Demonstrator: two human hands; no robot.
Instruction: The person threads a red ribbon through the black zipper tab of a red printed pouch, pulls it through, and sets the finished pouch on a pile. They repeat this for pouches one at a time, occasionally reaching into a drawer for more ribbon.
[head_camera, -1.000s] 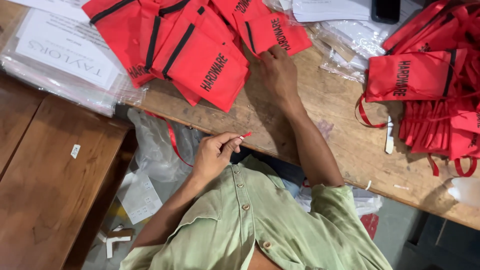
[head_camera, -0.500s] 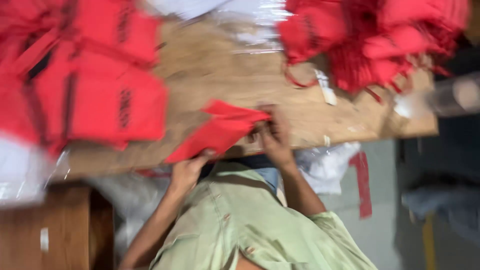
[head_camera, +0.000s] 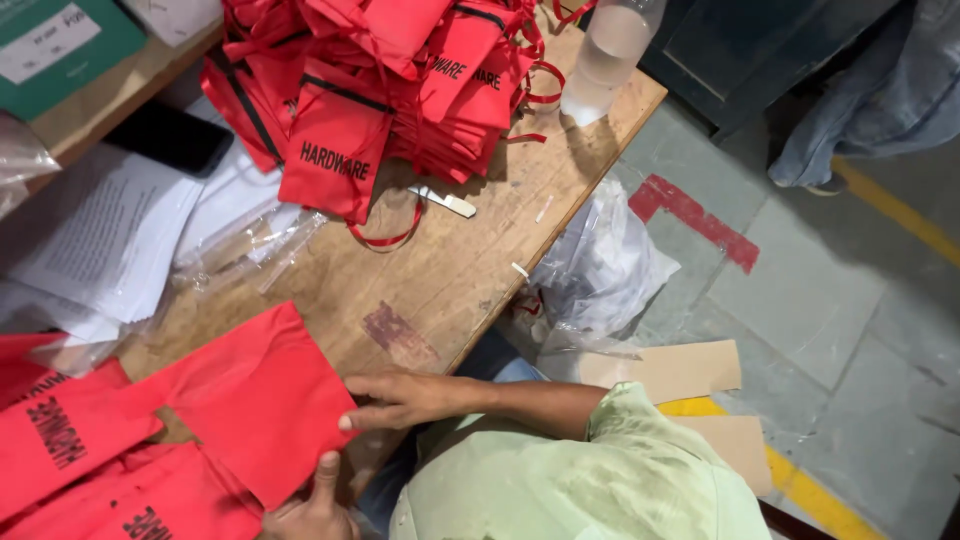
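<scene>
Two hands: right hand (head_camera: 400, 398) and left hand (head_camera: 312, 508), both on one plain red bag (head_camera: 255, 400). One bottle (head_camera: 607, 55), one phone (head_camera: 172, 138), one green book (head_camera: 55, 45). Piled red bags (head_camera: 400, 80) beyond: too many to count.

The person wears a pale green short-sleeved shirt (head_camera: 560, 480), its cloth creased, both forearms bare below it.

A plain red fabric pouch (head_camera: 262, 400) lies flat and tilted at the wooden table's near edge.
</scene>
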